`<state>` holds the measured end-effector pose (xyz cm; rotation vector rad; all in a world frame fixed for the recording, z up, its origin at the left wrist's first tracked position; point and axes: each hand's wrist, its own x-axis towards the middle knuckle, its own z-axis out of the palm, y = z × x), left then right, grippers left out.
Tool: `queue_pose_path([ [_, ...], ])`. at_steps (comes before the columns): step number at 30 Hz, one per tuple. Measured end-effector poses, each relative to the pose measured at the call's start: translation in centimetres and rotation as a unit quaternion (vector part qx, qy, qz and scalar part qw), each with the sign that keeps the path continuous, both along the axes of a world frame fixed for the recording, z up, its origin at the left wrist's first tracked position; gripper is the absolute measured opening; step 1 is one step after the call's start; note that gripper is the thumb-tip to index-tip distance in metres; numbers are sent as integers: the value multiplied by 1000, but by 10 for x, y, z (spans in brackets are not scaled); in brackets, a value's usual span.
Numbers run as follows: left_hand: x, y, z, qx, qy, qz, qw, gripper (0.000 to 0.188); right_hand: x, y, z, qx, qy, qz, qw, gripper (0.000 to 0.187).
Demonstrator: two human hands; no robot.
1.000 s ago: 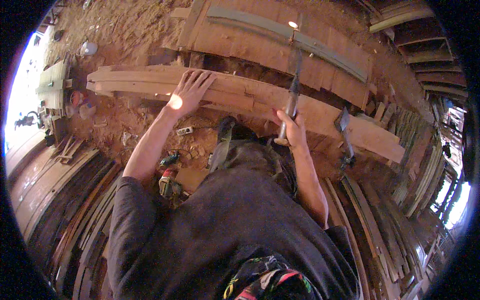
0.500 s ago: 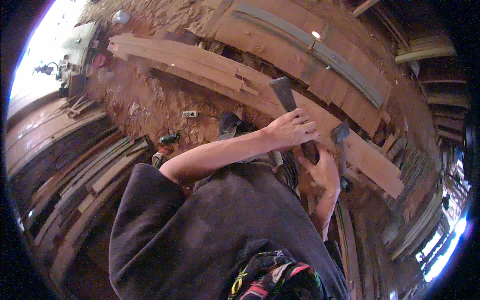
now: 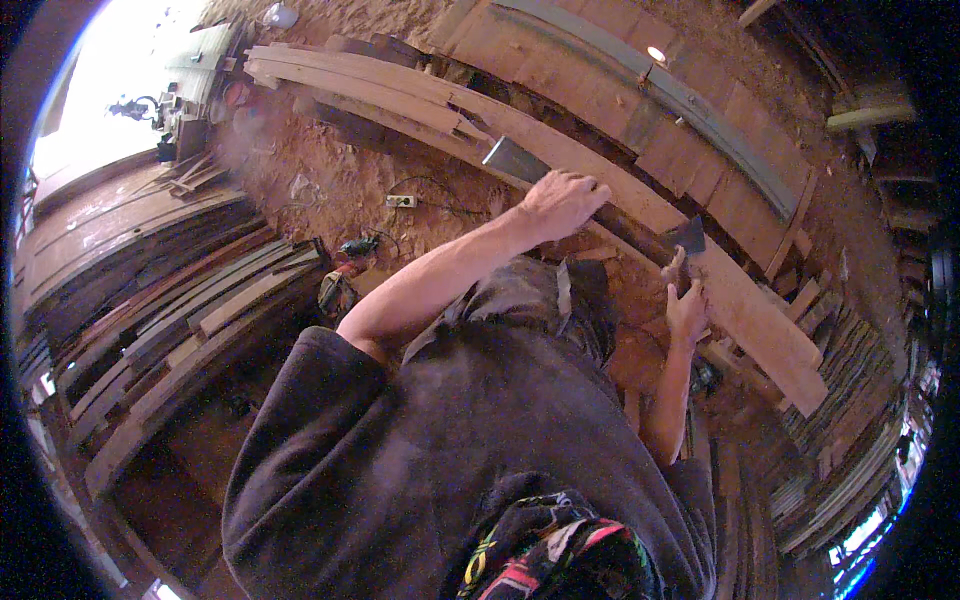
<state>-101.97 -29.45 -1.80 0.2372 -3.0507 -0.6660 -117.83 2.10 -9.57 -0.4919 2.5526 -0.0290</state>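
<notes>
My left hand [image 3: 565, 203] is closed around a wide-bladed chisel [image 3: 515, 160], or a tool much like one; its flat grey blade points up and left over the planks. Its handle is largely hidden by my fingers. Farther right, my right hand [image 3: 688, 310] is closed around the handle of a hatchet-like tool [image 3: 685, 237] with a dark, squarish head. That head is over the long wooden plank [image 3: 745, 290], and I cannot tell whether it touches. The plank runs slantwise from far left to near right, with a notched narrower board [image 3: 420, 105] along its left part.
Wide boards with a grey metal bar [image 3: 700, 125] lie beyond the plank. A white power socket [image 3: 401, 201] and a power tool [image 3: 340, 290] rest on the reddish dirt floor. Stacked boards [image 3: 200, 310] stand at left, more planks [image 3: 850, 440] at right.
My hands have moved apart: the left one up and left with the chisel, its blade now tilted farther left. My right hand has moved right, away from the chisel handle, onto the hatchet-like tool's handle.
</notes>
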Motion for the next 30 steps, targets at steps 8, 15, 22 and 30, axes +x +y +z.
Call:
queue_pose_path([
  [8, -1, -7, -10, -6, 11, 26, 1000, 19, 4, 25, 0, -275, -245, -124, 921, 44],
  [15, -3, -8, -18, -27, -3, 25, 999, 26, 47, 38, 62, -347, -356, -291, 817, 24],
  [22, -5, -7, -12, -22, -58, 25, 998, 28, 53, 75, 82, -411, -331, -401, 749, 17],
  [30, -8, -5, -17, -47, -28, 28, 998, 27, 51, 24, 102, -572, -179, -489, 634, 13],
])
